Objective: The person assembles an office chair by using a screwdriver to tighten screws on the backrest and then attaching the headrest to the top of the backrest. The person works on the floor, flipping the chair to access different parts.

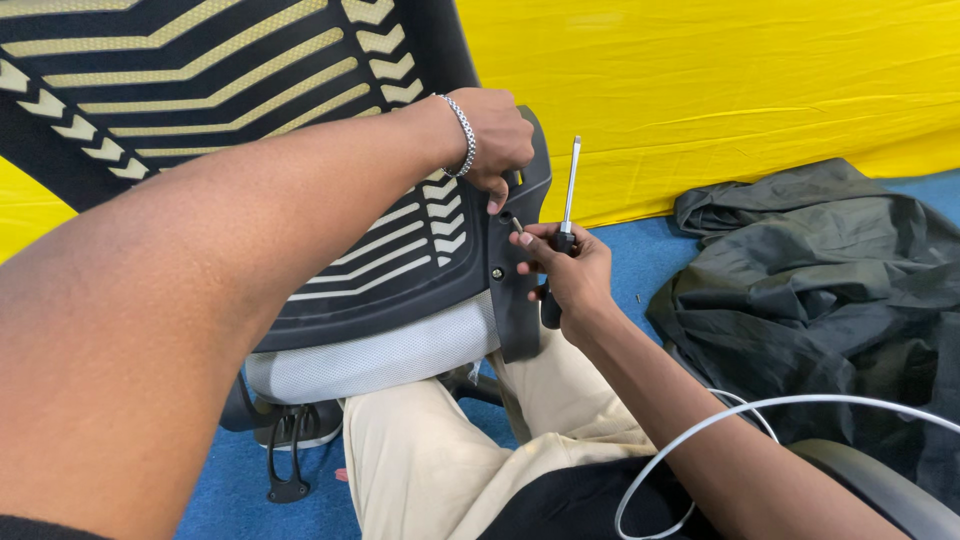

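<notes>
Black and pale-yellow mesh fills the left of our view: it is the chair backrest (200, 90), tilted across our lap with its chevron pattern running up toward the top corner. Below it we see the grey-white woven seat pad (370, 360) resting against our beige trousers (440, 450), and down on the blue carpet floor (230, 470) the dark chair base (290, 440) pokes out.

Our left forearm sweeps in from the lower left, a silver bracelet (464, 135) on the wrist. The left hand (500, 140) is curled over the upper edge of the black plastic bracket (520, 270), fingers pressed together and gripping it, thumb pointing down at the bracket's face. A small bolt head (497, 272) sits in that bracket, just below.

Right beside it, our right hand (565, 270) is closed around the dark handle of a screwdriver (568, 200), whose metal shaft stands upright above the knuckles; the fingertips also pinch a small screw (516, 225) close to the bracket, just under the left thumb.

Further right, a yellow sheet (720, 90) backs the scene, a crumpled dark grey cover (820, 290) lies on the floor, and a white cable (720, 420) loops over our right forearm.
</notes>
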